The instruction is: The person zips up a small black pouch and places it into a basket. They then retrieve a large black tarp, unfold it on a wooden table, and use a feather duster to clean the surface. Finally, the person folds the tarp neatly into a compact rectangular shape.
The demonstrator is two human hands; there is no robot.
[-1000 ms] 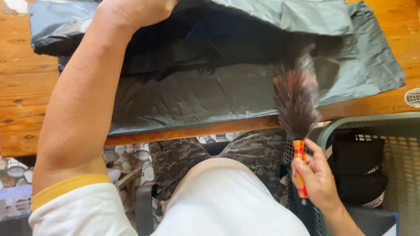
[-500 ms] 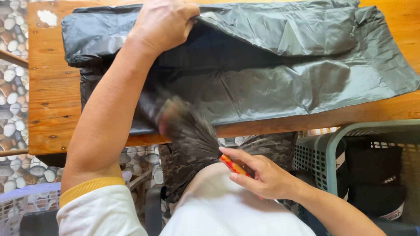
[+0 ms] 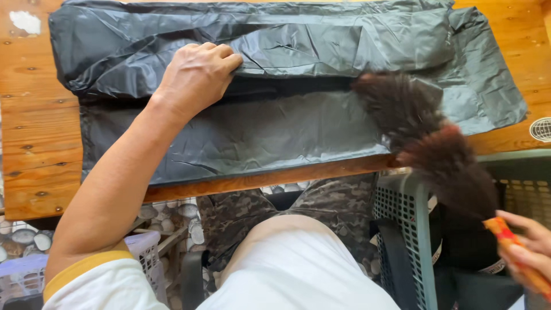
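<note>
Pressing the dark garment (image 3: 275,115) under the flat left hand (image 3: 195,74), right hand (image 3: 525,247) gripping a feather duster (image 3: 430,149)

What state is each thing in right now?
Dark garment: spread flat on the wooden table, top edge folded over.
Left hand: pressing down on the garment, fingers curled.
Feather duster: blurred, feathers over the garment's right end.
Right hand: gripping the duster's orange handle.
Plastic basket: holds dark items.

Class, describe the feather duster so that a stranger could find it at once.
Start at the wooden table, covered by a dark grey garment. At the garment's right end, the feather duster slants toward the right hand. Its fluffy brown plumes and orange-red handle distinguish it from everything smooth around it.
</note>
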